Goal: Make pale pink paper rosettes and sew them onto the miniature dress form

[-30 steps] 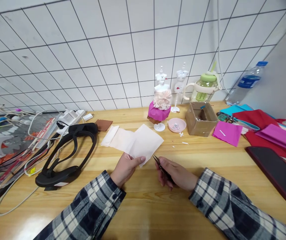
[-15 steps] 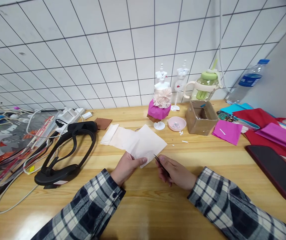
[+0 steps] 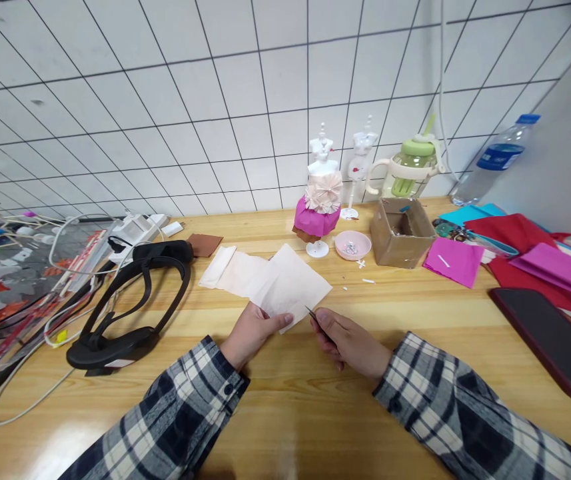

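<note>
My left hand (image 3: 256,331) pinches the near corner of a thin, pale pink square sheet (image 3: 292,283), thumb on top; whether it is paper or cloth I cannot tell. In my right hand (image 3: 348,340) is a slim dark pointed tool (image 3: 311,313), mostly hidden by the fingers. Its tip lies just beside the sheet's right near edge. Behind the sheet, a folded pale pink strip (image 3: 238,270) lies on the table. A small white dress form (image 3: 319,203) stands further back, wearing a pleated pale pink top and a magenta skirt.
At the back stand a second dress form (image 3: 360,167), a pink dish (image 3: 353,247) with small bits, a cardboard box (image 3: 400,233) and a green-lidded jug (image 3: 412,167). Coloured pieces (image 3: 455,260) and a phone (image 3: 550,343) lie right. A black headset (image 3: 130,347) and cables lie left.
The view has shifted very slightly. Both hands, the sheet and the pointed tool keep almost the same places.
</note>
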Demonstrator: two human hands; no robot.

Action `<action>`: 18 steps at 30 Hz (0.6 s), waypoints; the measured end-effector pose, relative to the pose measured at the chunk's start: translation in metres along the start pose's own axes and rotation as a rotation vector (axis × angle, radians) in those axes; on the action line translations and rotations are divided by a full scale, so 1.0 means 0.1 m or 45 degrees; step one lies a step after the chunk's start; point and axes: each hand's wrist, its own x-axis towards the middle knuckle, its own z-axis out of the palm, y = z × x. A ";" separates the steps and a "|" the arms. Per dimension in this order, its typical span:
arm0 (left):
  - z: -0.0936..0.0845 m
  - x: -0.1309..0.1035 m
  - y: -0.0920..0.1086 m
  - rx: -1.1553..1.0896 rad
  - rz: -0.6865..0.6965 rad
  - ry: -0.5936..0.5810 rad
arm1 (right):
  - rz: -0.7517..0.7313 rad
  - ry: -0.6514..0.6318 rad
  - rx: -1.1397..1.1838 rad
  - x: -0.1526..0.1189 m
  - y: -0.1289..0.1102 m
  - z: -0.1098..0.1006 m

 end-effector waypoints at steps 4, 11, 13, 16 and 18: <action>0.01 -0.01 0.01 0.019 0.002 0.010 | 0.024 0.013 0.003 -0.01 -0.02 0.01; 0.00 -0.01 0.00 0.005 -0.020 -0.016 | 0.021 0.029 -0.012 -0.01 -0.03 0.01; 0.00 -0.01 0.00 0.009 -0.019 -0.011 | 0.020 0.029 -0.016 -0.01 -0.03 0.01; 0.00 -0.01 0.00 -0.005 -0.023 0.005 | 0.030 0.039 -0.035 -0.01 -0.04 0.01; 0.01 0.00 0.01 -0.013 -0.022 0.003 | 0.035 0.053 -0.064 -0.01 -0.05 0.01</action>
